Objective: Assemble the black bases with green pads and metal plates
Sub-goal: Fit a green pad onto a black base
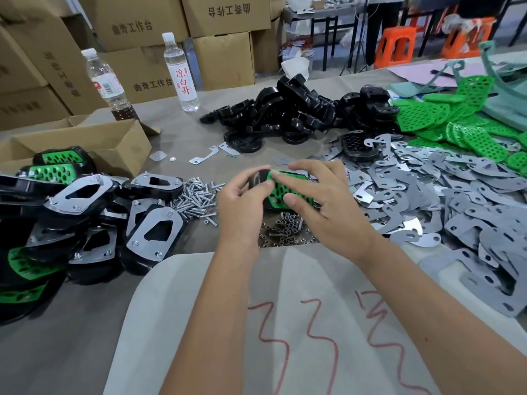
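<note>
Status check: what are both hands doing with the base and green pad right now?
Left hand grips black base. Right hand fingers hold green pad on it. Nuts piled just below; nothing blocking.

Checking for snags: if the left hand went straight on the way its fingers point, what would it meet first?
Likely the black base with its green pad, which the left hand already grips; depth beyond is unclear.

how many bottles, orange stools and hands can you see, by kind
bottles: 2 (one part-filled with brown liquid, one clear)
orange stools: 2
hands: 2, left hand and right hand, both on the green pad
total: 6
</note>
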Demonstrator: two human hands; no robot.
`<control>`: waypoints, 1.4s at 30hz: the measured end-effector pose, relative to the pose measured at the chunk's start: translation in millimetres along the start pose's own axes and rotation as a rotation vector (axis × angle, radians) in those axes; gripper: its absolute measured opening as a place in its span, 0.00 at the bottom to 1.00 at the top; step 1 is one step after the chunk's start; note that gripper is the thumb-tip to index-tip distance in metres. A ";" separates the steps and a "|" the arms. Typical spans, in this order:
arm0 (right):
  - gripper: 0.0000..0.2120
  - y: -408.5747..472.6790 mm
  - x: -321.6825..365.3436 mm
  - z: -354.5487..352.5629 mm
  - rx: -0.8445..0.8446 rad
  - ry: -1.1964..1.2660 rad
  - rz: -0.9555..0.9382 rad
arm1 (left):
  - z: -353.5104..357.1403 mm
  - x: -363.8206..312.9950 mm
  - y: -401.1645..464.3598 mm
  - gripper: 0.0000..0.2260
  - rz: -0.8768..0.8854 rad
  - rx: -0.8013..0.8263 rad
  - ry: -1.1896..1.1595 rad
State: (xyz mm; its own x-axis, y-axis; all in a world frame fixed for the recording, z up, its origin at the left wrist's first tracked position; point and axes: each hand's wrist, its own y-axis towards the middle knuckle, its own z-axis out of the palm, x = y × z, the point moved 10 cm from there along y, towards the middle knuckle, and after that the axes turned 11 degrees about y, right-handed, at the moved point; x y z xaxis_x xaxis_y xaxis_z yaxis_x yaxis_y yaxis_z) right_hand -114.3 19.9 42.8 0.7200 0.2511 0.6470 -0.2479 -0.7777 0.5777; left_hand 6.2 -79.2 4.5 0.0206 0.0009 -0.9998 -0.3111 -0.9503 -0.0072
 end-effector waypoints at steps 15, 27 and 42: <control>0.02 -1.2 -6.8 27.0 0.181 0.011 0.159 | -40.7 23.1 13.0 0.07 -0.157 -0.258 -0.259; 0.11 -6.2 -34.5 -23.6 -0.295 0.467 0.244 | -14.0 2.1 11.7 0.09 0.098 -0.153 -0.025; 0.05 3.0 -10.4 -13.3 -0.085 0.011 0.121 | -11.3 -0.6 10.4 0.04 0.160 -0.148 -0.030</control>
State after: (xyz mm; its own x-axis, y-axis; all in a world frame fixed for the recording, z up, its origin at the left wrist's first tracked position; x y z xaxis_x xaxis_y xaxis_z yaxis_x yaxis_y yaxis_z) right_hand -131.1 22.6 44.4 0.6743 0.1649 0.7198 -0.3873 -0.7510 0.5348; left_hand 13.7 -92.6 5.3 -0.0473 -0.1466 -0.9881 -0.1654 -0.9744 0.1525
